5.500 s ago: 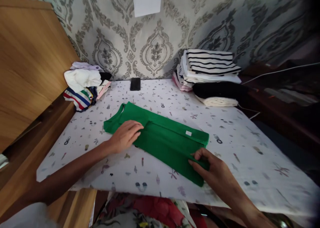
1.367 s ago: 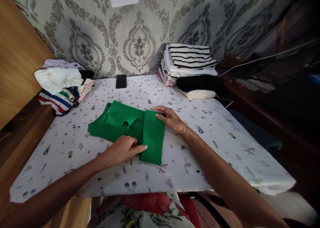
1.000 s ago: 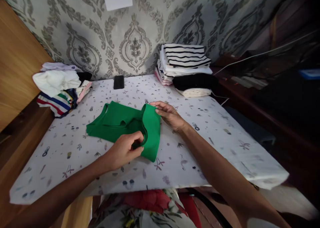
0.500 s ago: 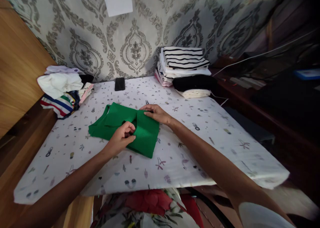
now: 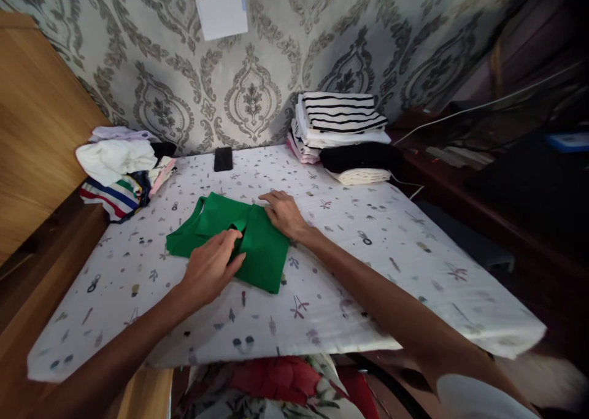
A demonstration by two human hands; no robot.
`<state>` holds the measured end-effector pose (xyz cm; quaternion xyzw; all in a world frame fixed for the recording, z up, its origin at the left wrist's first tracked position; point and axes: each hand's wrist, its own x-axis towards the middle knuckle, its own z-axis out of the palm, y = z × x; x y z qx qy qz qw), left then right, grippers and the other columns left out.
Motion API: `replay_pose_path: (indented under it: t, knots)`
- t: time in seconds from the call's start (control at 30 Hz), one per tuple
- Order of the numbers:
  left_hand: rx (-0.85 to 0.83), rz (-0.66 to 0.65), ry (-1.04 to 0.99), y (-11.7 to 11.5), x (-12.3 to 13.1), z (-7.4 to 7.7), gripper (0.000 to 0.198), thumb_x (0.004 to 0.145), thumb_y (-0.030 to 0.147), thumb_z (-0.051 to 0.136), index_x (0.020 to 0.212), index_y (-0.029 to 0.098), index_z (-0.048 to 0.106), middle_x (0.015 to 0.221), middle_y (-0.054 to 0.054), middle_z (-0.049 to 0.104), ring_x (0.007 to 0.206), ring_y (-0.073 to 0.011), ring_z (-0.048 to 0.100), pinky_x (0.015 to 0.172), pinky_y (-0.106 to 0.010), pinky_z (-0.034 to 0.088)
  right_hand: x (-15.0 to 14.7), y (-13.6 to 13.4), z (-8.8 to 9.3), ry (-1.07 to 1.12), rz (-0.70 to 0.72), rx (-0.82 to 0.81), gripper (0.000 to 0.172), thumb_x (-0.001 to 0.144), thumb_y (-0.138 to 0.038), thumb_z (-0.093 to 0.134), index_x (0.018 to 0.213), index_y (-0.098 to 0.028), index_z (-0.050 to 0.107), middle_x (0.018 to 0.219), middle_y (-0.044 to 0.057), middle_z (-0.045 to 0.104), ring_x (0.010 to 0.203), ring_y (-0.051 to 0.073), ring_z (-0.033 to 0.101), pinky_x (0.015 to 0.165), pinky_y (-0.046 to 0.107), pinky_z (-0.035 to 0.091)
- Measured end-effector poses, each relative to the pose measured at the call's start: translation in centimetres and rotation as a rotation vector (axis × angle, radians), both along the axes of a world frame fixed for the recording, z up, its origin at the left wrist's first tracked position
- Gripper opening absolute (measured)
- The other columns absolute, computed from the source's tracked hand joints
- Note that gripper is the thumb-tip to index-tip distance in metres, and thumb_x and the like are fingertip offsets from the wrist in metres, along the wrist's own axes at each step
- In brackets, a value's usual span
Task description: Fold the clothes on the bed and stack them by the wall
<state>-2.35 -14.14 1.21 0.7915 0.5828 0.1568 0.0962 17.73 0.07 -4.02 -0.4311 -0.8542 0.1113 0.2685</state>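
Observation:
A green garment [image 5: 264, 256], apparently a folded shirt, lies on the patterned white cloth, its neckline end to the left. A loose fold stands slightly raised near its middle. My left hand [image 5: 211, 264] rests over this fold, thumb apart from the fingers, fingertips at the opening; part of the garment is hidden beneath it. Across the upper right edge of the garment lies my right hand [image 5: 284, 215], fingers stretched out and holding nothing.
Rumpled clothes [image 5: 117, 164] are heaped at the back left beside a wooden panel [image 5: 41, 124]. A black phone [image 5: 223, 159] lies near the wall. Folded clothes [image 5: 343, 115] are stacked at the back right, next to a white cable [image 5: 460, 112].
The raised fold has come down flatter and the garment's right part lies smoother. My left hand has turned palm down over the fold; my right hand's fingers have straightened out.

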Motion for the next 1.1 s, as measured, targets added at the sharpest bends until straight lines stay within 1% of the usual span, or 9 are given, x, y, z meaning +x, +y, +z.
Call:
replay_pose_path:
  t: [0.07, 0.13, 0.23, 0.37, 0.53, 0.63, 0.77, 0.93, 1.1]
  knots:
    - [0.181, -0.012, 0.018, 0.7, 0.1, 0.3, 0.04, 0.1, 0.046, 0.039, 0.127, 0.019, 0.05, 0.114, -0.013, 0.065, 0.105, -0.029, 0.063, 0.081, -0.039, 0.052, -0.4, -1.6, 0.4, -0.021, 0.04, 0.089, 0.038, 0.096, -0.016, 0.043, 0.126, -0.017, 0.065, 0.133, 0.015, 0.063, 0.125, 0.03, 0.054, 0.107, 0.05, 0.041]
    - [0.276, -0.046, 0.033, 1.6, 0.1, -0.6, 0.057, 0.101, 0.051, 0.039, 0.143, 0.014, 0.04, 0.137, -0.021, 0.057, 0.131, -0.0342, 0.052, 0.102, -0.047, 0.046, -1.0, -3.0, 0.1, -0.061, 0.113, 0.142, 0.04, 0.099, -0.023, 0.043, 0.134, -0.016, 0.061, 0.144, 0.015, 0.056, 0.136, 0.029, 0.047, 0.115, 0.05, 0.034]
    - [0.215, -0.139, 0.13, 2.3, 0.0, -3.9, 0.073, 0.102, 0.056, 0.032, 0.157, 0.01, 0.02, 0.159, -0.024, 0.037, 0.15, -0.0341, 0.03, 0.118, -0.053, 0.031, -1.5, -3.9, -1.2, -0.164, 0.135, 0.105, 0.05, 0.101, -0.034, 0.043, 0.147, -0.014, 0.049, 0.154, 0.017, 0.046, 0.146, 0.03, 0.038, 0.12, 0.054, 0.028]
    - [0.098, -0.19, 0.239, 1.9, -0.5, -7.1, 0.071, 0.104, 0.054, 0.025, 0.159, 0.008, 0.02, 0.162, -0.024, 0.031, 0.154, -0.0325, 0.022, 0.121, -0.055, 0.025, -1.2, -3.2, -2.6, -0.229, 0.048, 0.006, 0.054, 0.102, -0.034, 0.04, 0.151, -0.012, 0.043, 0.159, 0.019, 0.038, 0.149, 0.032, 0.034, 0.121, 0.056, 0.027]
    - [0.137, -0.169, 0.159, 0.8, -0.5, -5.4, 0.071, 0.105, 0.05, 0.031, 0.162, 0.017, 0.005, 0.165, -0.02, 0.025, 0.154, -0.0297, 0.02, 0.12, -0.055, 0.03, 0.5, -3.0, -1.6, -0.109, 0.059, -0.059, 0.053, 0.102, -0.033, 0.039, 0.153, -0.018, 0.039, 0.158, 0.016, 0.042, 0.148, 0.028, 0.036, 0.119, 0.056, 0.029]
    - [0.276, -0.222, 0.189, 0.3, -0.2, -4.4, 0.06, 0.106, 0.04, 0.034, 0.161, 0.02, 0.018, 0.165, -0.016, 0.028, 0.154, -0.03, 0.021, 0.123, -0.056, 0.025, 1.2, -3.7, -0.8, 0.015, 0.046, 0.046, 0.044, 0.1, -0.024, 0.039, 0.143, -0.019, 0.052, 0.152, 0.015, 0.05, 0.145, 0.027, 0.041, 0.118, 0.056, 0.031]
    - [0.287, -0.343, 0.305, 0.3, -0.4, -5.2, 0.057, 0.106, 0.038, 0.032, 0.156, 0.011, 0.033, 0.158, -0.019, 0.042, 0.149, -0.0296, 0.035, 0.122, -0.054, 0.028, 1.2, -4.0, -0.8, 0.011, 0.187, 0.099, 0.033, 0.099, -0.022, 0.043, 0.121, -0.019, 0.067, 0.135, 0.014, 0.064, 0.135, 0.027, 0.052, 0.115, 0.055, 0.035]
    - [0.24, -0.329, 0.335, 0.8, -0.8, -6.3, 0.062, 0.105, 0.045, 0.03, 0.156, 0.009, 0.03, 0.157, -0.02, 0.043, 0.149, -0.0298, 0.035, 0.12, -0.053, 0.032, 0.7, -3.3, -1.7, -0.094, 0.244, -0.001, 0.035, 0.098, -0.022, 0.048, 0.128, -0.019, 0.066, 0.143, 0.014, 0.06, 0.139, 0.027, 0.049, 0.117, 0.054, 0.034]
    - [0.323, -0.31, 0.308, -0.5, -0.3, -5.1, 0.053, 0.105, 0.039, 0.033, 0.149, 0.011, 0.043, 0.154, -0.021, 0.046, 0.145, -0.0322, 0.041, 0.118, -0.056, 0.031, 2.4, -3.6, -1.3, 0.007, 0.23, -0.012, 0.042, 0.095, -0.015, 0.043, 0.131, -0.023, 0.064, 0.142, 0.011, 0.061, 0.138, 0.025, 0.049, 0.116, 0.057, 0.035]
